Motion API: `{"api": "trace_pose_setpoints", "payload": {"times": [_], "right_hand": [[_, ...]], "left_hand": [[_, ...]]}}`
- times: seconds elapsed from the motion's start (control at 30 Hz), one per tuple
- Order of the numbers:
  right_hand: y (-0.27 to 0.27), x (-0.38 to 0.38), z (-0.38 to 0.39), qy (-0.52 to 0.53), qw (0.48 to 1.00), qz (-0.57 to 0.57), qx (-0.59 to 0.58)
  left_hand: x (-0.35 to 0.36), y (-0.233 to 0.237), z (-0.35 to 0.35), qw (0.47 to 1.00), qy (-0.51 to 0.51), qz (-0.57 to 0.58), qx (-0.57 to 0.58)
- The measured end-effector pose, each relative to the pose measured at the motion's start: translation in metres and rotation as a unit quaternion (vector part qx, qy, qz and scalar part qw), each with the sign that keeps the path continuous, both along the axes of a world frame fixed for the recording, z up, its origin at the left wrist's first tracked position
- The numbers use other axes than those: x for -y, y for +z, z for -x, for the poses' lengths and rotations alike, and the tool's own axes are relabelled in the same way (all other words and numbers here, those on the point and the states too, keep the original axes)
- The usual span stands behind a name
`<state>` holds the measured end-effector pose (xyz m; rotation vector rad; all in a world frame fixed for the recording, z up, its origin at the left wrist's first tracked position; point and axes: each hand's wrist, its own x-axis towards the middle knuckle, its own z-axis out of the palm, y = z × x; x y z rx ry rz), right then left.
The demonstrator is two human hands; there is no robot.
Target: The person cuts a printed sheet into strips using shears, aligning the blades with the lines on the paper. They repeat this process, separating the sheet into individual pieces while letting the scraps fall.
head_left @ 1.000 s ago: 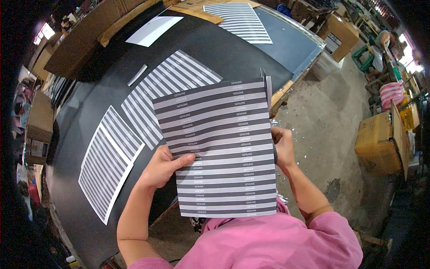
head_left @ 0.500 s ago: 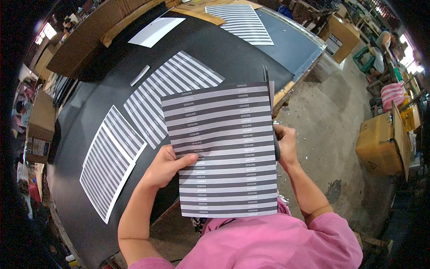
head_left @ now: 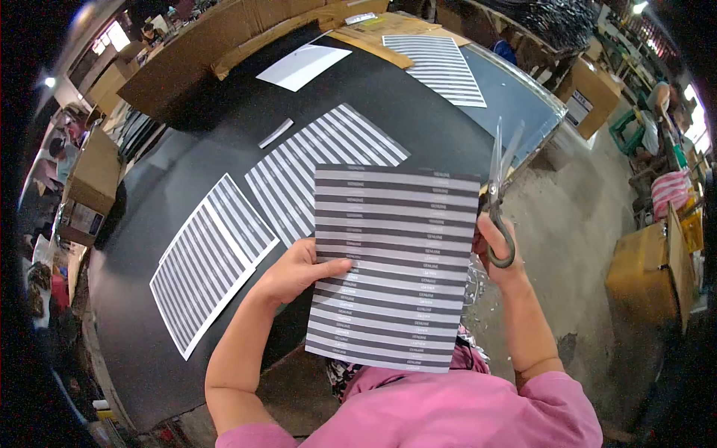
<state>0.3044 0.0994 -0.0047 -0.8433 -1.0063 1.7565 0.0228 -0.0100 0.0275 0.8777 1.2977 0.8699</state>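
A striped sheet (head_left: pixel 392 269) held up, scissors (head_left: pixel 499 190) at its right edge

The left hand (head_left: pixel 299 272) pinches the striped sheet at its left edge, holding it in the air above the near rim of the desk (head_left: pixel 187 172); the right hand (head_left: pixel 497 250) is clenched through the handles of the scissors, blades parted and pointing up just beside the sheet's top right corner. Gripped at 1 edge only, the paper (thin, by the look) may sag or twist, so a cut could wander across the stripes.

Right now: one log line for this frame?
left hand: holds striped label sheet | right hand: holds scissors, blades open, by sheet's right edge | black table: more striped sheets
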Motion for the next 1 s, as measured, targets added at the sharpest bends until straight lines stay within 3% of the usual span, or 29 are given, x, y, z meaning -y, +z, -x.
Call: {"api": "trace_pose_setpoints", "payload": {"times": [0.07, 0.17, 0.23, 0.3, 0.33, 0.43, 0.47, 0.57, 0.6, 0.7, 0.77, 0.97, 1.0], "right_hand": [[0.013, -0.01, 0.001, 0.058, 0.99, -0.04, 0.121], [0.027, -0.008, 0.025, 0.004, 0.993, -0.1, 0.054], [0.025, -0.021, 0.026, 0.039, 0.989, -0.132, 0.056], [0.036, -0.021, 0.033, -0.048, 0.988, -0.146, 0.012], [0.04, -0.024, 0.033, -0.067, 0.988, -0.135, 0.045], [0.034, -0.039, 0.044, -0.151, 0.971, -0.183, -0.018], [0.031, -0.041, 0.047, -0.152, 0.971, -0.185, -0.02], [0.026, -0.039, 0.06, -0.21, 0.96, -0.176, -0.049], [0.024, -0.036, 0.066, -0.221, 0.956, -0.185, -0.053], [0.03, -0.019, 0.086, -0.238, 0.954, -0.181, -0.025], [0.028, -0.013, 0.096, -0.266, 0.934, -0.239, -0.002], [0.051, -0.012, 0.117, -0.219, 0.929, -0.299, -0.005], [0.054, -0.014, 0.116, -0.145, 0.953, -0.266, -0.007]], "left_hand": [[0.0, -0.003, 0.001, 1.0, -0.011, -0.007, 0.005], [-0.002, -0.004, 0.011, 1.0, -0.001, 0.002, -0.018], [-0.004, -0.018, 0.023, 0.999, 0.022, -0.033, 0.02], [-0.009, -0.024, 0.031, 0.98, 0.148, -0.063, 0.121], [-0.009, -0.025, 0.033, 0.972, 0.198, -0.078, 0.1], [-0.01, -0.029, 0.033, 0.912, 0.273, -0.091, 0.294], [-0.01, -0.029, 0.031, 0.912, 0.271, -0.093, 0.293], [-0.007, -0.032, 0.018, 0.917, 0.139, -0.165, 0.337], [-0.007, -0.031, 0.012, 0.916, 0.144, -0.164, 0.336], [0.0, -0.014, -0.008, 0.952, 0.274, -0.081, 0.114], [-0.003, -0.01, -0.003, 0.94, 0.312, -0.117, 0.08], [-0.009, 0.011, 0.039, 0.894, 0.349, -0.273, 0.063], [-0.009, 0.016, 0.051, 0.89, 0.355, -0.28, 0.055]]}}
